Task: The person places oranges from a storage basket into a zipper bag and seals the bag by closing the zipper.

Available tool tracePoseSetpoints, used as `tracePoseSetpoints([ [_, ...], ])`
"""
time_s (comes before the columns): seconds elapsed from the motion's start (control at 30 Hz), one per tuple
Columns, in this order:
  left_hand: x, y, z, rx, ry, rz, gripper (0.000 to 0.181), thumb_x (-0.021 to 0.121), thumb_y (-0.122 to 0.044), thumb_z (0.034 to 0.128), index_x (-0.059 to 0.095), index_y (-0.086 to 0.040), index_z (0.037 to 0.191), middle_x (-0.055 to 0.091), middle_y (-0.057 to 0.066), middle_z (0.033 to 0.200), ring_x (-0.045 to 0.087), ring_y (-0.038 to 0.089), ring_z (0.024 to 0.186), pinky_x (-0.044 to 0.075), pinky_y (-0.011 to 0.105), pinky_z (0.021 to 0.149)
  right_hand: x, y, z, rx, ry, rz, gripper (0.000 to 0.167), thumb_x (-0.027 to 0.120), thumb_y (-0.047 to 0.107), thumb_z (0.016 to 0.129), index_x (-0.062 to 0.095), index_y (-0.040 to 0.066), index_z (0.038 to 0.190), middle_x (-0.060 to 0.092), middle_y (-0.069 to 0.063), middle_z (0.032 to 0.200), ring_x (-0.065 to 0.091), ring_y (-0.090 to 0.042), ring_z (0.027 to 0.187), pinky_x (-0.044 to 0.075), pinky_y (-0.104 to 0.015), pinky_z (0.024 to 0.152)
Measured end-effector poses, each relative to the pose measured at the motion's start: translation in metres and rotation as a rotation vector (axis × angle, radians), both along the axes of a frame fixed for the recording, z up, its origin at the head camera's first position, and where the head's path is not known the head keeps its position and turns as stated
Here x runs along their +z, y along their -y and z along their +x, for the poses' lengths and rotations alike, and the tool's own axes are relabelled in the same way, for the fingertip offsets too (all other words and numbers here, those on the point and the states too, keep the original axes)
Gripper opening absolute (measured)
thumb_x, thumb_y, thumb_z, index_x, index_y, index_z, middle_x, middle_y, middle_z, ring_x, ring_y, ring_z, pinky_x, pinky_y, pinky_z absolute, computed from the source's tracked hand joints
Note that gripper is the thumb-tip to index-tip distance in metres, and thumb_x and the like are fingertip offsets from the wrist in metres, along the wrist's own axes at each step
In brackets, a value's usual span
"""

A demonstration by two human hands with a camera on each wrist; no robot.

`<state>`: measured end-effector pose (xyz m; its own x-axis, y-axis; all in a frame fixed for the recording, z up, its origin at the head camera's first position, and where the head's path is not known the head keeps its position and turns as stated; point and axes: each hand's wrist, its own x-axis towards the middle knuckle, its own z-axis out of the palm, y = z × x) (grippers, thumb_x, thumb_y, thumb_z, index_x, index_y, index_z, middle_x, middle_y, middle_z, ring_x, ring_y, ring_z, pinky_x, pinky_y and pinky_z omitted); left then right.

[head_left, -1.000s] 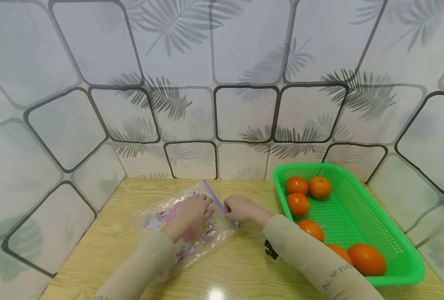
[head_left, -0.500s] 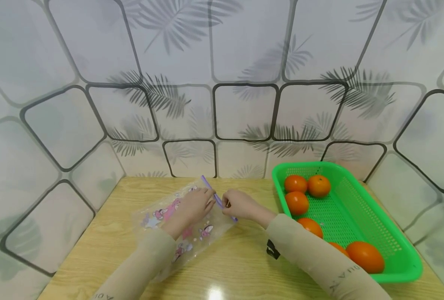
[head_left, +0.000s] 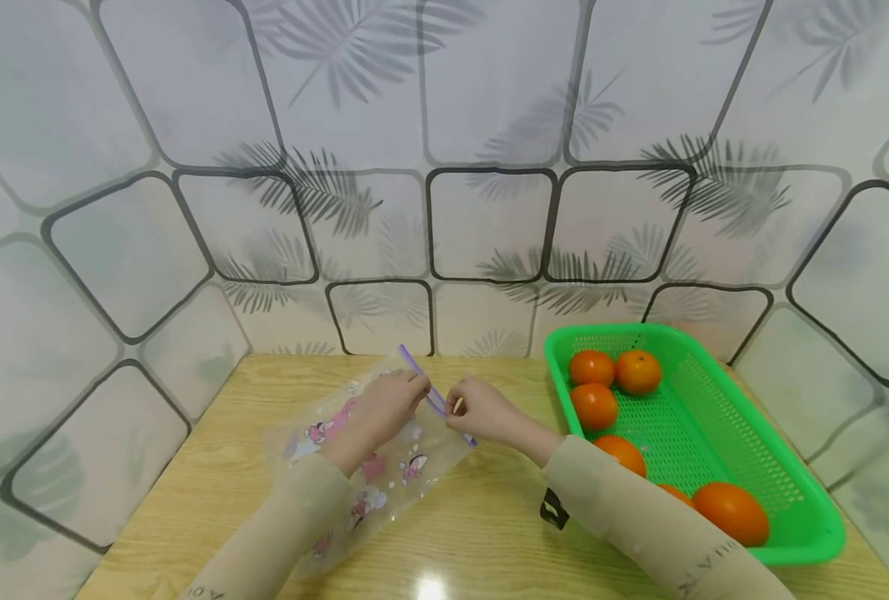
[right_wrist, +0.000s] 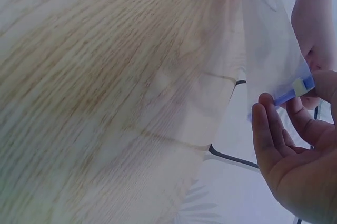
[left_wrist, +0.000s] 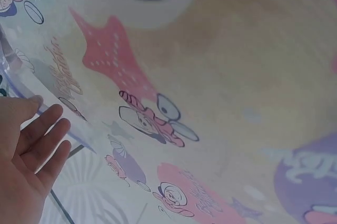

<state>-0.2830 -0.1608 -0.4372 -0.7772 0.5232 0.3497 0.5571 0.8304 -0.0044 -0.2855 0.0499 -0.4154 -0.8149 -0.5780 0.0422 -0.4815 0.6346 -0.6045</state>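
Note:
A clear zip bag (head_left: 392,479) with pink and purple cartoon prints lies slanted over the table, its purple zip strip (head_left: 412,360) at the upper right. Thumb and finger of my left hand (head_left: 387,408) pinch the bag's edge near the middle of that strip; the left wrist view shows the other fingers of this hand (left_wrist: 39,166) loosely bent. Closer to the strip's lower end, my right hand (head_left: 481,408) pinches the zip. In the right wrist view a small pale slider (right_wrist: 299,87) sits on the strip, beside the thumb of my right hand (right_wrist: 300,171).
To the right stands a green basket (head_left: 676,442) with several oranges (head_left: 594,407) in it, partly behind my right sleeve (head_left: 631,517). A patterned wall (head_left: 489,233) closes off the back and sides of the wooden table (head_left: 481,533).
My left fingers have moved from lying on the bag to its zip edge and taken hold there. The strip's upper end has shifted slightly up and left. My right hand stays at the zip.

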Motion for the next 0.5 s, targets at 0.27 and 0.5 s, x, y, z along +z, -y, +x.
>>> tracePoseSetpoints([
  [0.27, 0.012, 0.000, 0.002, -0.084, -0.109, 0.047, 0.005, 0.073, -0.011, 0.0996, 0.069, -0.012, 0.096, 0.075, 0.001, 0.090, 0.072, 0.020, 0.082, 0.061, 0.031, 0.075, 0.003, 0.000, 0.004, -0.071, 0.106, -0.143, 0.020, 0.064, 0.016, 0.104, 0.075, 0.000, 0.104, 0.073, -0.017, 0.115, 0.072, -0.018, 0.084, 0.059, -0.028, 0.070],
  [0.5, 0.022, -0.004, 0.006, -0.125, -0.116, 0.045, 0.008, 0.076, -0.006, 0.0965, 0.072, -0.013, 0.099, 0.078, 0.001, 0.096, 0.074, 0.021, 0.088, 0.062, 0.032, 0.079, 0.002, -0.003, 0.001, -0.123, 0.129, -0.194, 0.006, 0.068, 0.006, 0.099, 0.070, 0.001, 0.099, 0.074, -0.014, 0.104, 0.072, -0.017, 0.084, 0.058, -0.025, 0.069],
])
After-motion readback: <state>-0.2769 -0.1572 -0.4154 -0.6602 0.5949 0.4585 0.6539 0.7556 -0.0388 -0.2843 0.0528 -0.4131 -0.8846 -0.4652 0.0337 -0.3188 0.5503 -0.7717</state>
